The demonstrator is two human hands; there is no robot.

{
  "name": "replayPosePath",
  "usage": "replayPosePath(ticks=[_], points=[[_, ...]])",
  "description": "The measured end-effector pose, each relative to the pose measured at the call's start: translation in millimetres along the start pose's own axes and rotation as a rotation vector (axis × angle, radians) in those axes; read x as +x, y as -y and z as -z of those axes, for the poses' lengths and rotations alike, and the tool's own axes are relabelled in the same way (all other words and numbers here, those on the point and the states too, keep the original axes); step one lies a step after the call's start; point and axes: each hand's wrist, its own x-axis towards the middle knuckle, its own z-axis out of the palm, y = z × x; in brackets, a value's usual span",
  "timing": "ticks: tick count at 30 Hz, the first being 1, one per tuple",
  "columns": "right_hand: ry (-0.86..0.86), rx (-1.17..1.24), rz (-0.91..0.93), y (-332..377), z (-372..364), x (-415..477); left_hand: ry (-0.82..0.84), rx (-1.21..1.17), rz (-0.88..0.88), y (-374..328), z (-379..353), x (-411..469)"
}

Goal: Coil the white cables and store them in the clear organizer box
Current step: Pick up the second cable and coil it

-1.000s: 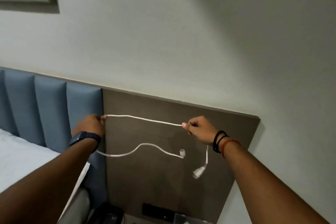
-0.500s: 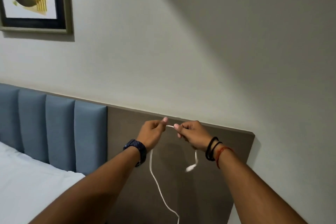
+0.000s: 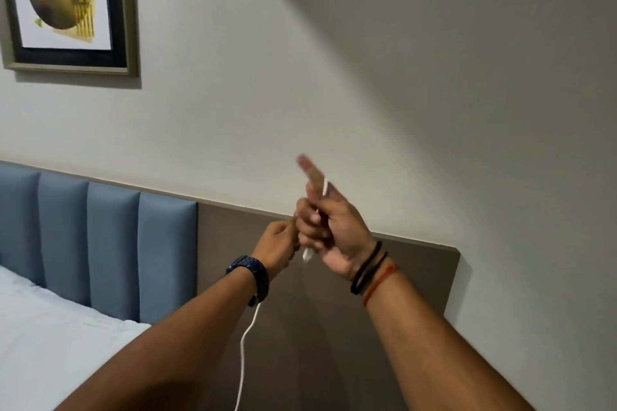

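Both my hands are raised in front of the brown headboard panel, holding one thin white cable. My right hand is turned palm toward me with its index finger pointing up; the cable runs along that finger and across the palm, and a white plug end pokes out below the fingers. My left hand pinches the cable right beside the right hand's fingers. From behind the left wrist the rest of the cable hangs down and leaves the bottom of the view. The clear organizer box is not in view.
A brown headboard panel lies behind the hands, with blue padded panels to its left. A bed with white sheets fills the lower left. A framed picture hangs on the wall at upper left.
My hands came together from wide apart. The right hand has turned palm toward me and raised its index finger with the cable laid along it; the left hand stays close beside it.
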Motion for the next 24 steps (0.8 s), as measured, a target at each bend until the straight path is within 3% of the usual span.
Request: replayPosePath(ticks=[3,5,8,10,12,14,16,20,22,24], points=[[-0.452,-0.006,0.273,10.6,2.5,14.0,0.043,0.062,-0.032,-3.4,0.6,-4.4],[-0.774,-0.16,0.385,20.5,13.4,19.1,0.044,0.159,-0.052,-3.6,7.6,-7.4],[-1.04,-0.701,0.24,25.7,26.6,15.8,-0.009,0.242,-0.06,-2.9,19.8,-8.5],[-0.944,-1.094,-0.069,17.3,24.7,8.4,-0.054,0.288,-0.097,-6.7,24.5,-6.0],[-0.659,-1.431,-0.364,5.3,16.1,0.2,-0.101,0.365,-0.15,-12.4,28.1,-1.6],[-0.411,-1.547,-0.413,-1.0,6.8,-4.3,-0.153,0.407,-0.191,-18.2,33.9,3.7],[-0.248,-1.328,-0.403,-2.4,-0.8,-8.1,-0.209,0.4,-0.22,-24.1,42.9,8.0],[0.064,-0.475,-0.367,8.5,-9.1,-16.0,-0.281,0.238,-0.234,-35.1,50.0,13.3],[0.175,-0.162,-0.253,18.9,-20.6,-15.9,-0.272,0.109,-0.2,-36.7,42.4,12.7],[0.172,0.023,-0.06,29.5,-35.8,-13.1,-0.21,0.051,-0.148,-35.3,30.7,8.8]])
